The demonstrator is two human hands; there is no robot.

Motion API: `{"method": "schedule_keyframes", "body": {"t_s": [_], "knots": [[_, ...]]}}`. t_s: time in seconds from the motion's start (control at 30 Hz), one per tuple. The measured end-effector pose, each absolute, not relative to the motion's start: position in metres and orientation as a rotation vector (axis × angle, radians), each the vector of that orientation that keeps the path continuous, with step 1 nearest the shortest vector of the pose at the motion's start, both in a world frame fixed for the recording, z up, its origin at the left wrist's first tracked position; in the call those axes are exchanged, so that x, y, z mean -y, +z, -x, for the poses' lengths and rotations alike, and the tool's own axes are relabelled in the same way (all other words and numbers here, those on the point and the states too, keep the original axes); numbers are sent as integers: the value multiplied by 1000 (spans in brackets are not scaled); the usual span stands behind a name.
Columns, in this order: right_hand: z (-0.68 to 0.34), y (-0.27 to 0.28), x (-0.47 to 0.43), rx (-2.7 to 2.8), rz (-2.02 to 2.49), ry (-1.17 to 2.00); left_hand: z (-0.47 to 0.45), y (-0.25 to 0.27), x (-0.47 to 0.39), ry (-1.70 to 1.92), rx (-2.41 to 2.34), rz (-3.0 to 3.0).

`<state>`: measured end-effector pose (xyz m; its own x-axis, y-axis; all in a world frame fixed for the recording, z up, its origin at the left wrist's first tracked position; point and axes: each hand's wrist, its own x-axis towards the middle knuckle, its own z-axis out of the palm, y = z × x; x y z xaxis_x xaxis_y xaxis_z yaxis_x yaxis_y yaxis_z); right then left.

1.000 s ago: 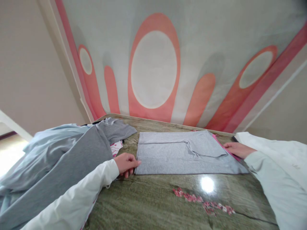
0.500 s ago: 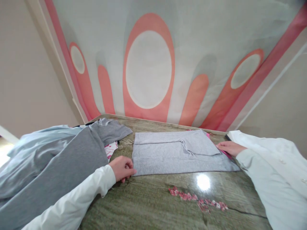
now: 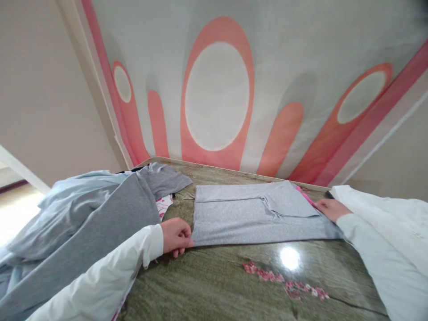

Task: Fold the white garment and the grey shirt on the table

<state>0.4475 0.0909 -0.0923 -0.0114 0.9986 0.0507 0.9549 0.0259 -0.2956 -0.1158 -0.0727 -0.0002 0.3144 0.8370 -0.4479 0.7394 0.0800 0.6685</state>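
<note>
A light grey T-shirt [image 3: 234, 223] lies partly folded on the table, with one side turned inward and its sleeve showing on top. At the shirt's near left corner, my left hand [image 3: 177, 236] is closed, pinching the fabric between thumb and fingers. My right hand [image 3: 332, 208] is at the right end, fingers closed on the shirt's edge beside a bright pink strip [image 3: 304, 195]. What the pink strip belongs to is mostly hidden under the shirt.
To the left, a heap of clothes has a darker grey garment [image 3: 100, 227] on top and a light blue one [image 3: 87, 180] beneath. A white buttoned garment [image 3: 384, 218] lies at the right. The wood-patterned table [image 3: 200, 285] meets a wall panel [image 3: 150, 40].
The view has shifted, moving the scene slightly rightward. My left hand stays at the shirt's corner, where the fabric now looks pulled tighter. My right hand stays at the other end.
</note>
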Motion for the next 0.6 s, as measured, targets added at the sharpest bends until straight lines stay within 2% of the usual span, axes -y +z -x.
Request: {"method": "schedule_keyframes", "body": {"t_s": [0.3, 0.6], "knots": [[-450, -98, -94, 2059, 2090, 144, 120, 0, 73, 104, -1448, -1655], [-444, -83, -82, 2042, 2005, 423, 103, -11, 64, 316, -1547, -1628]]}}
